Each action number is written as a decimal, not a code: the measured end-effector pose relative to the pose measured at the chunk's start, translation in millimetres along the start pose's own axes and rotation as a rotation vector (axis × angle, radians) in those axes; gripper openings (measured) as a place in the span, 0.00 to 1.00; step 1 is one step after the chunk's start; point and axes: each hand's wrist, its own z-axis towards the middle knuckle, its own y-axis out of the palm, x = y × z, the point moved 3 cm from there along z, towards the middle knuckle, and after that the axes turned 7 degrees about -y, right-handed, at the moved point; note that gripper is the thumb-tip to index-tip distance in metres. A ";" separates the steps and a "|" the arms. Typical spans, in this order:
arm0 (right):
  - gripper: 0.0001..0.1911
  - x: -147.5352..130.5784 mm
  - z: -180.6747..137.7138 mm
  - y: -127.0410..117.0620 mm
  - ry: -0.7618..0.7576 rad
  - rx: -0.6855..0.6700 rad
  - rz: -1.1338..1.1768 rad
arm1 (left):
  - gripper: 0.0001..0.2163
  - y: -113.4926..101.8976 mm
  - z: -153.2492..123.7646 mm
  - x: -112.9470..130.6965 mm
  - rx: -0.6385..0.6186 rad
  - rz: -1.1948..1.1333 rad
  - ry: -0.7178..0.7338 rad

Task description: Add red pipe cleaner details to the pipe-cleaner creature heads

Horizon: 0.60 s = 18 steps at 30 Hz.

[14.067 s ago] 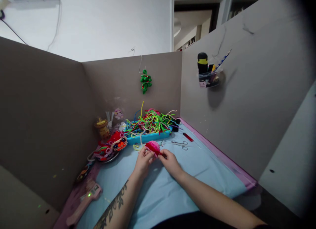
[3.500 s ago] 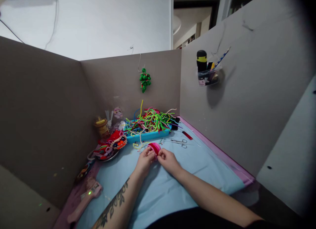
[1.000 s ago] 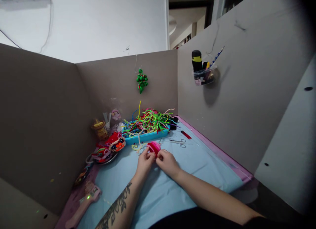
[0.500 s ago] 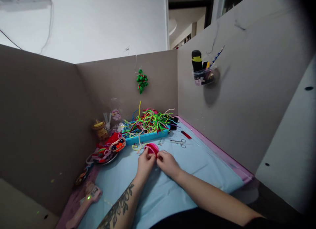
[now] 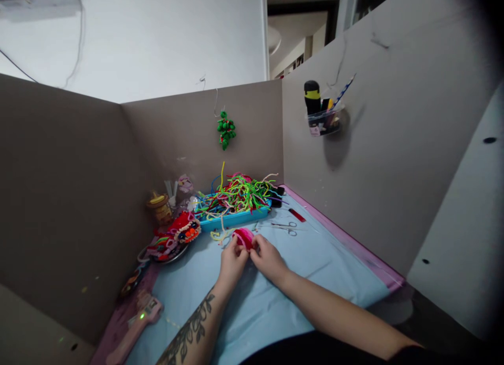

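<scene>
A small pink and red piece (image 5: 244, 237), apparently made of fuzzy pipe cleaners, is held up between both hands over the blue cloth. My left hand (image 5: 233, 259) pinches its lower left side with thumb and fingers. My right hand (image 5: 268, 257) grips its lower right edge, fingers curled. Both sets of fingertips nearly meet and cover the bottom of the piece. Just beyond it, a blue tray (image 5: 236, 218) is heaped with pipe cleaners (image 5: 248, 190) in green, red, yellow and pink.
Scissors (image 5: 285, 227) and a dark red strip (image 5: 296, 215) lie right of the tray. At left are a metal plate (image 5: 169, 258) of fuzzy crafts, a brown cup (image 5: 159, 207) and a pink glue-gun-like device (image 5: 137, 325). Grey panels (image 5: 252, 113) enclose the blue cloth (image 5: 326, 265).
The pink and red piece has tilted slightly and shifted a little to the right. My right fingers have moved slightly up along its edge; my left hand keeps its pinch.
</scene>
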 end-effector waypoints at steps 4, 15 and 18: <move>0.11 -4.7 0.1 -3.8 -0.077 0.019 0.045 | 0.13 2.1 -1.2 2.9 -0.020 -0.039 -0.018; 0.10 -4.6 0.8 -3.5 -0.100 -0.034 -0.054 | 0.20 4.4 -4.5 1.2 -0.044 0.070 0.019; 0.10 -5.1 0.0 -3.4 -0.096 -0.027 -0.086 | 0.24 8.3 -5.9 1.8 -0.075 0.036 -0.007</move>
